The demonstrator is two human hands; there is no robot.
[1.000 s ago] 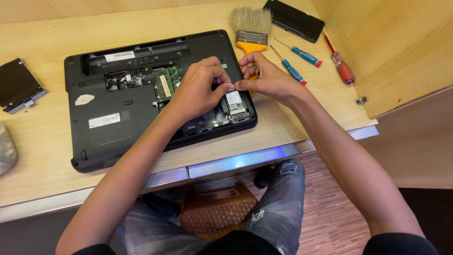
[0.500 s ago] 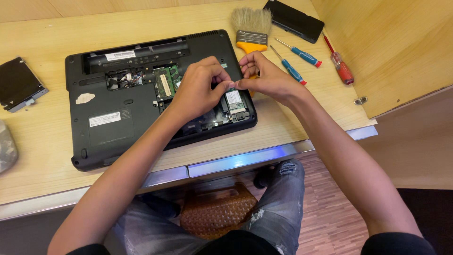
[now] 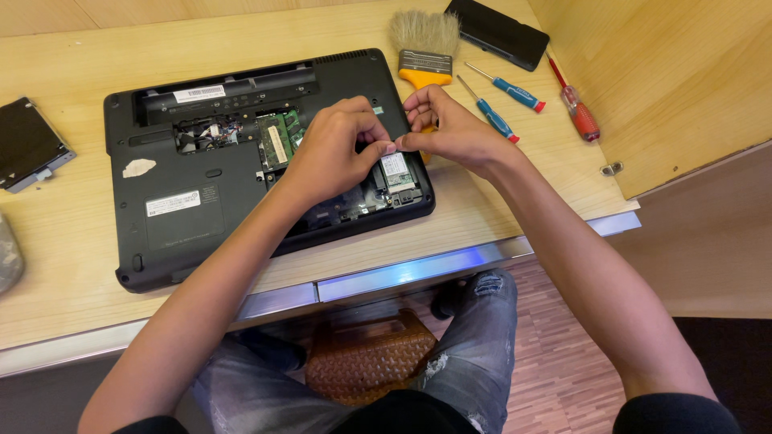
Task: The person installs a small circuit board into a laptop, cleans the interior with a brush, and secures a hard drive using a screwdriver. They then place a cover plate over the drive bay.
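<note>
Both forearms reach in from the desk's (image 3: pixel 498 217) front edge. Left hand (image 3: pixel 334 153) and right hand (image 3: pixel 446 128) meet fingertip to fingertip, narrow pinch, over the small card (image 3: pixel 396 169) in the open laptop's (image 3: pixel 185 209) right-hand bay. What they pinch is too small to tell. Brush (image 3: pixel 424 48) and screwdrivers (image 3: pixel 503 100) near the back right corner.

Item pinched between hands (image 3: pixel 394 145) too small to tell.

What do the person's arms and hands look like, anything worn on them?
Both forearms are bare from wrist to above the elbow. The left hand and right hand wear no gloves, and no rings, watch or bracelets show. Dark sleeve edges appear only at the very bottom of the view, near the upper arms. Fingernails look short and plain.
</note>
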